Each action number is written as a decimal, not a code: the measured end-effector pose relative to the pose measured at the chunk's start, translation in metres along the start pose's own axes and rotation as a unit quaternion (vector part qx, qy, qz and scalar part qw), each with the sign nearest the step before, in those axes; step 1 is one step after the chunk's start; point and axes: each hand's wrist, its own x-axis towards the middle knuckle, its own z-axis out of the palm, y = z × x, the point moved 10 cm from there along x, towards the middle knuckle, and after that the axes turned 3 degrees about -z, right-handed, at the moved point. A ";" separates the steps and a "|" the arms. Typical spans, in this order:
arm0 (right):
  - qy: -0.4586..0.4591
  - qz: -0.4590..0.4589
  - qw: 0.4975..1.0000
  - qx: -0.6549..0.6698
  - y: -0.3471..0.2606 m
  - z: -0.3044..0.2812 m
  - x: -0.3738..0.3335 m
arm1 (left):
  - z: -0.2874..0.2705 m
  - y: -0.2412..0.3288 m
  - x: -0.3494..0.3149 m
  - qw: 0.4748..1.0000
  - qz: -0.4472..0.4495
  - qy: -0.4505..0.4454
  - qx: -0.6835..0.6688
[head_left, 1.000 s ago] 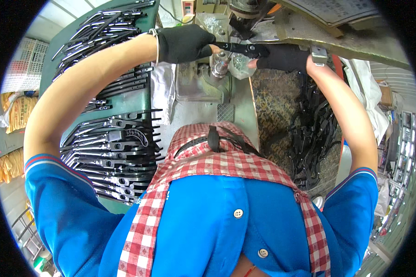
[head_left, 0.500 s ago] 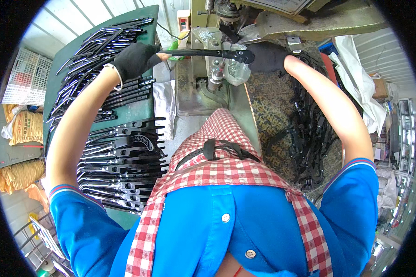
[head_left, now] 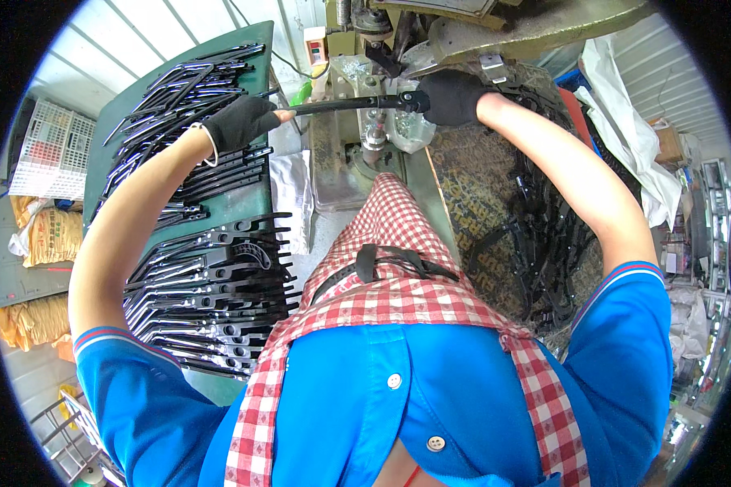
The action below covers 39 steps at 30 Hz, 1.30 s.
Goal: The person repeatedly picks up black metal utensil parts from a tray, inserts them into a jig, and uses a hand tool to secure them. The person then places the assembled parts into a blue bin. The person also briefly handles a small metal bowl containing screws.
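Observation:
A black metal bar (head_left: 345,105) with a jointed fitting at its right end stretches between my hands, across the front of a press machine (head_left: 374,134). My left hand (head_left: 242,124), in a black glove with bare fingertips, is closed round the bar's left end. At the jointed end, my black-gloved right hand (head_left: 455,97) is closed, its fingers mostly hidden. Directly behind the bar's right half hangs a clear plastic bag (head_left: 413,128) of small metal parts. The press's lower post stands just below the bar; whether they touch I cannot tell.
On the green table (head_left: 231,199) at left lie black bent rods (head_left: 191,81) and, nearer me, rows of black levered parts (head_left: 219,284). A heap of black parts (head_left: 536,235) covers the worn bench at right. A white crate (head_left: 53,150) stands far left.
The bar's left end has come nearer to me with my left hand, so the bar now slants slightly. My right hand has shifted a little left. Both hands keep their hold.

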 end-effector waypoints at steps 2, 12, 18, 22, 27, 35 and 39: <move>-0.059 0.023 0.998 0.014 0.005 0.004 0.004 | -0.005 0.001 0.002 1.000 -0.007 0.001 0.008; -0.012 0.037 0.999 0.003 0.002 -0.005 -0.006 | -0.023 -0.013 -0.037 0.991 -0.052 0.113 0.051; -0.013 0.004 1.000 0.008 -0.007 -0.001 -0.005 | -0.013 -0.009 -0.034 0.996 -0.036 0.063 0.057; 0.004 0.030 0.996 0.088 0.009 0.018 -0.007 | -0.043 -0.002 -0.022 0.987 -0.082 0.079 0.115; -0.087 0.043 0.995 0.029 0.003 0.018 0.003 | -0.018 0.033 -0.008 0.981 -0.034 0.081 0.171; 0.297 -0.022 0.943 0.149 -0.028 -0.036 -0.057 | 0.004 0.057 0.002 0.986 -0.013 0.081 0.146; 0.243 -0.027 0.898 0.367 -0.044 0.000 -0.078 | 0.003 0.057 -0.001 0.989 0.001 0.094 0.115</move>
